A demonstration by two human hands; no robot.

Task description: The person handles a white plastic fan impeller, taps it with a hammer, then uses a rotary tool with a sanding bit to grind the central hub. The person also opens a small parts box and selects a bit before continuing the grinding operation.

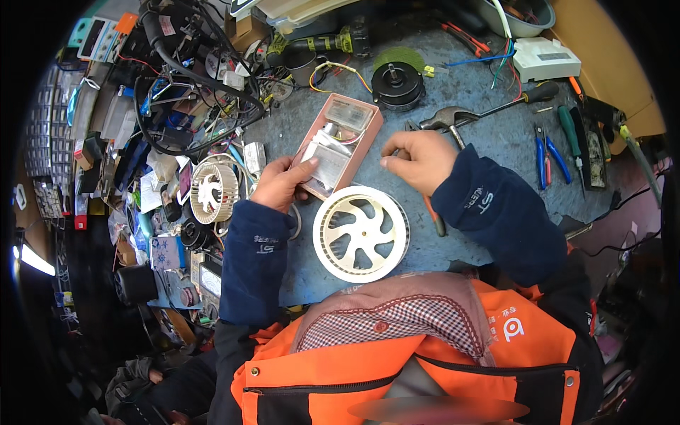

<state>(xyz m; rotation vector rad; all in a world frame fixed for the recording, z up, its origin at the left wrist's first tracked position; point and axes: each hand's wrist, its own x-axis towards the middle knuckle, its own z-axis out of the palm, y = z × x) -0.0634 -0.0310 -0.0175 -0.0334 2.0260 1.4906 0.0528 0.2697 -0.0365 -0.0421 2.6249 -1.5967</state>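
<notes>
Head view: pink box (363,145) partly hides left hand (280,186).

Even, fairly bright light covers the workbench (510,134), while the lower left sinks into gloom. A white lamp (34,261) glares at the left edge; clear packets (331,168) catch pale reflections. The middle is reasonably sharp — the far shelves (53,134) bend and soften toward the black fisheye rim — and a reddish smear (439,409) blurs the bottom.

That scuffed blue-grey worktop (508,132) carries a white fan wheel (363,238), black motor (397,86), hammer (453,116), blue-handled pliers (541,152) and green-handled screwdriver (569,129).
</notes>
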